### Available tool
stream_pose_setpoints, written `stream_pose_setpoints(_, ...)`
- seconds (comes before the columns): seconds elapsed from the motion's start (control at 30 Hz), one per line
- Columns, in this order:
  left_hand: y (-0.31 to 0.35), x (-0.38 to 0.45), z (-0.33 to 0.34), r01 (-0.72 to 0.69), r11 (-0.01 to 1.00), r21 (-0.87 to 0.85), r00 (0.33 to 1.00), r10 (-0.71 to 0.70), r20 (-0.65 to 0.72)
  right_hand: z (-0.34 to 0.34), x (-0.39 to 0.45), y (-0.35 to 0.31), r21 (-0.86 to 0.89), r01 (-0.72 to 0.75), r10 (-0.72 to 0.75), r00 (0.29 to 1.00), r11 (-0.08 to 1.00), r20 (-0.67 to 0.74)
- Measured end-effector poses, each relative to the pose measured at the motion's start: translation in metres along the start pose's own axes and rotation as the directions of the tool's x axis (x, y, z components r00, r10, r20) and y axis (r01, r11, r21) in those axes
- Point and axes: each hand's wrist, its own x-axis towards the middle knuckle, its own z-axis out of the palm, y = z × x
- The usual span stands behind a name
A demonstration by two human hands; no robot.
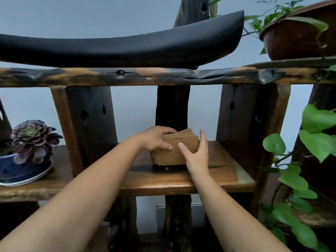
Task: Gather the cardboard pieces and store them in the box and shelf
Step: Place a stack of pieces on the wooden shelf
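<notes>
A stack of cardboard pieces (176, 151) standing upright on the wooden shelf (181, 180) is gripped by the left hand (154, 139) and steadied by the open right hand (197, 153); if released unevenly, pieces could be toppled forward off the shelf

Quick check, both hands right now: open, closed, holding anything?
Left hand: closed on the left end of the cardboard stack standing on the shelf.
Right hand: open, fingers spread against the stack's right side, not gripping it.
</notes>
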Motion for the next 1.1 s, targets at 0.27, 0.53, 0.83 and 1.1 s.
stream_pose_setpoints(0.27,-0.015,-0.004,0.023,0.062,0.986,-0.154,0.972,-0.095,-0.215,0.004,0.009,0.01,-0.166,-0.071,0.082,0.995,0.984,0.064)
stream_pose_setpoints(0.53,-0.04,-0.02,0.069,0.022,0.8,-0.6,0.897,-0.281,-0.341,0.007,0.011,0.014,-0.159,-0.049,0.058,0.997,0.986,0.05)
stream_pose_setpoints(0.83,-0.041,-0.024,0.079,0.04,0.906,-0.421,0.816,-0.272,-0.509,0.008,0.01,0.012,-0.254,0.0,0.012,0.999,0.967,0.044)
stream_pose_setpoints(1.1,-0.034,-0.022,0.062,0.3,0.953,-0.048,0.854,-0.29,-0.432,0.008,0.012,0.016,-0.284,-0.006,0.037,0.994,0.959,0.104)
